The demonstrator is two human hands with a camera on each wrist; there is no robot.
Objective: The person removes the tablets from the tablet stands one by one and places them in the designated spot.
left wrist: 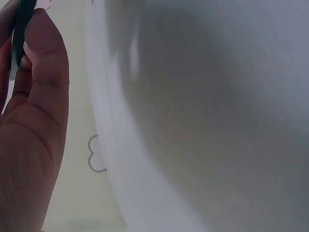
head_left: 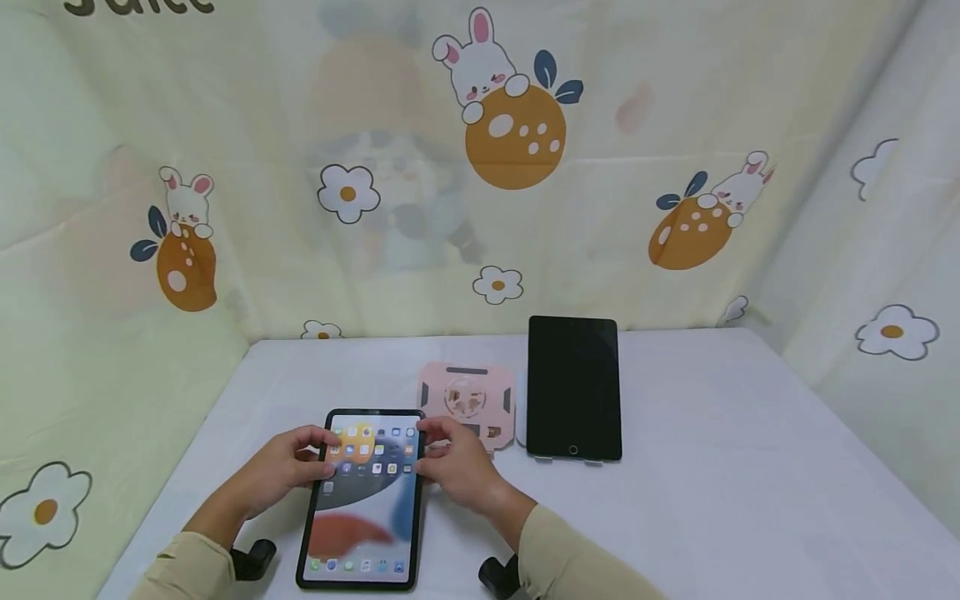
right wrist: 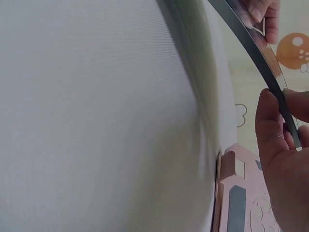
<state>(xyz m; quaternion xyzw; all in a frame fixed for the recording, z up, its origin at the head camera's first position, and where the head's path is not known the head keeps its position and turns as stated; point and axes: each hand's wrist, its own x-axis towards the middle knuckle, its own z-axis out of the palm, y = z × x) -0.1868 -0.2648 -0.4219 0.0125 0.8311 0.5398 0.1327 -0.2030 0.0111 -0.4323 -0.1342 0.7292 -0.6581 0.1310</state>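
Gripping the lit tablet (head_left: 365,497) from both long sides, the two hands meet it near its far end: the left hand (head_left: 283,469) has its fingers curled over the left edge, thumb on the screen side, and the right hand (head_left: 455,467) pinches the right edge in the same way. In the right wrist view the dark rim of the lit tablet (right wrist: 260,58) runs between the right hand's thumb and fingers (right wrist: 270,130), and the left wrist view shows the left hand's fingers (left wrist: 41,63) closed on that thin dark edge as well. The tablet lies close to the near edge of the desk (head_left: 712,467), left of its middle, with its long axis running from the near edge toward the far edge and leaning slightly to the right; its far end seems raised off the white cloth, though how far cannot be told. Both hands sit equally near, one on each side of the axis. Just beyond the right hand lies a pink folding stand (head_left: 467,402) flat on the desk, and just beside that, toward the right, a dark tablet (head_left: 573,387) rests propped on a support, screen off. Patterned curtain (head_left: 480,167) hangs behind the far edge.
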